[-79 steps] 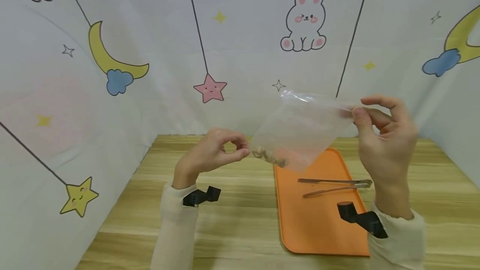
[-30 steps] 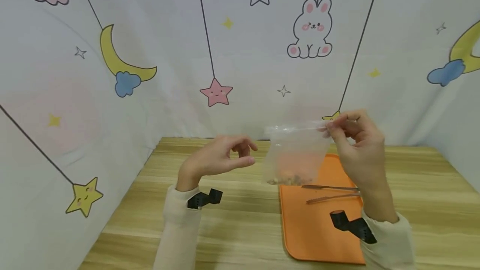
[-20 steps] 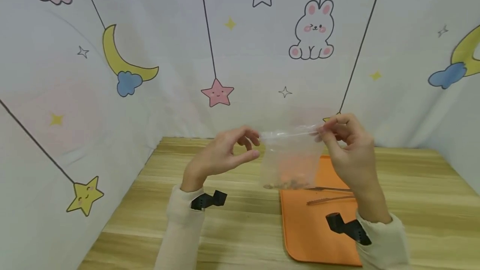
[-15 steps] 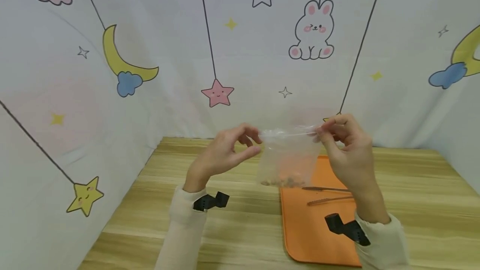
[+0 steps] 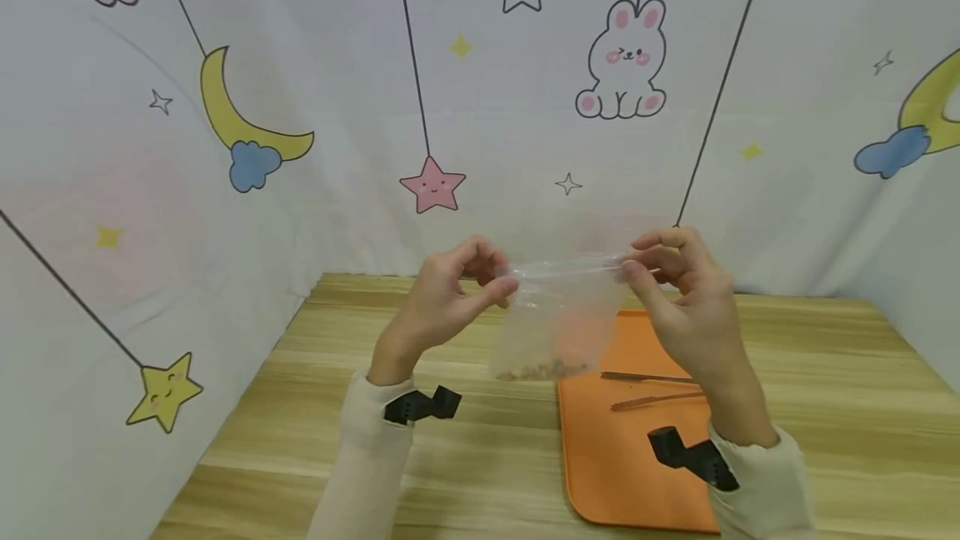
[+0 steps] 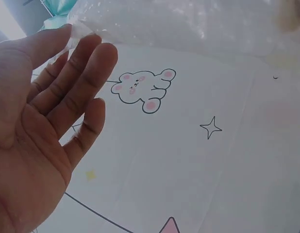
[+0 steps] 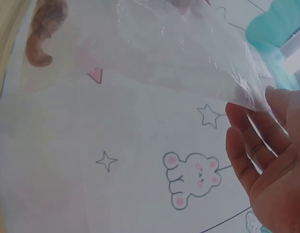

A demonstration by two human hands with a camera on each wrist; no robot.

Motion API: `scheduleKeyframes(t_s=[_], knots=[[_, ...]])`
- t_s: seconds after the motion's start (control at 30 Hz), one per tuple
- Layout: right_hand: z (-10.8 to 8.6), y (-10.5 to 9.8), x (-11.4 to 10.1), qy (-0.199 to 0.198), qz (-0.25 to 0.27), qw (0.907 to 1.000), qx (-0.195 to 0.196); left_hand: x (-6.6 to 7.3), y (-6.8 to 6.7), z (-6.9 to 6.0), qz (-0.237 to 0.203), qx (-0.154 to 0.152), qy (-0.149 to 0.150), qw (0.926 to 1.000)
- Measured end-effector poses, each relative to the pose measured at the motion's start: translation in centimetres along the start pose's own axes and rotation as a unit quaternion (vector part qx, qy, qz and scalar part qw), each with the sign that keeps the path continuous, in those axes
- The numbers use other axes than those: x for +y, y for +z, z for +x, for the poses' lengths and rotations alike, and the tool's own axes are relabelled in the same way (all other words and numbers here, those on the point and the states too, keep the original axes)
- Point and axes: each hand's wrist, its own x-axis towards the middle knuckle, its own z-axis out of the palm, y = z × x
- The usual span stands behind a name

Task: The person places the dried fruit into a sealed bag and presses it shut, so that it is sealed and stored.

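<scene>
A clear plastic bag (image 5: 558, 315) hangs upright between the hands above the table, with several small brown, curved pieces (image 5: 542, 371) along its bottom. My left hand (image 5: 438, 302) pinches the top left corner between thumb and fingers. At the opposite top corner, my right hand (image 5: 693, 307) pinches the plastic. The left wrist view shows the bag's film (image 6: 179, 24) meeting the left thumb and fingers. Seen from the right wrist, the brown pieces (image 7: 42, 36) lie at the far end of the film, too blurred to name their kind.
Below and right of the bag, an orange tray (image 5: 630, 473) lies on the wood-grain table (image 5: 472, 473). Metal tongs (image 5: 652, 399) rest on the tray with their arms apart, partly behind the right wrist. A white printed curtain (image 5: 510, 107) stands behind.
At first the bag was tilted, its lower left corner near my left hand. It then hung from my right hand, moved left and down, and my left hand took its top left corner.
</scene>
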Motion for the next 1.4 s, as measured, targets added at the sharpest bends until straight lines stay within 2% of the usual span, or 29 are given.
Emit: scheduleKeyframes(t_s=[0.17, 0.37, 0.5, 0.63, 0.77, 0.93, 1.1, 1.23, 1.4], knots=[[-0.1, -0.2, -0.1, 0.009, 0.004, 0.9998, -0.017, 0.0, -0.4, 0.2, -0.026, 0.036, 0.036, 0.9983], [0.0, 0.0, 0.1, 0.016, -0.010, 0.9987, -0.047, 0.3, -1.2, 0.2, -0.054, 0.109, 0.058, 0.9909], [0.0, -0.1, 0.4, 0.019, -0.021, 0.9963, -0.082, 0.5, -1.5, 0.2, -0.069, 0.162, 0.067, 0.9822], [-0.2, -0.1, 0.5, 0.014, -0.016, 0.9937, -0.110, 0.5, -1.8, 0.2, -0.085, 0.217, 0.072, 0.9699], [-0.3, 0.0, 0.5, -0.005, -0.007, 0.9920, -0.126, 0.4, -2.0, 0.1, -0.097, 0.255, 0.064, 0.9601], [-0.3, 0.5, 0.8, -0.037, -0.012, 0.9899, -0.136, 0.5, -2.0, -0.1, -0.100, 0.279, 0.050, 0.9538], [-0.3, 0.8, 0.8, -0.058, -0.010, 0.9906, -0.123, 0.4, -2.0, -0.1, -0.108, 0.289, 0.047, 0.9501], [-0.3, 0.7, 0.8, -0.076, -0.001, 0.9918, -0.103, 0.2, -2.2, -0.1, -0.110, 0.292, 0.054, 0.9486], [-0.2, 0.7, 1.0, -0.113, 0.016, 0.9910, -0.070, 0.1, -2.6, -0.1, -0.122, 0.296, 0.077, 0.9442]])
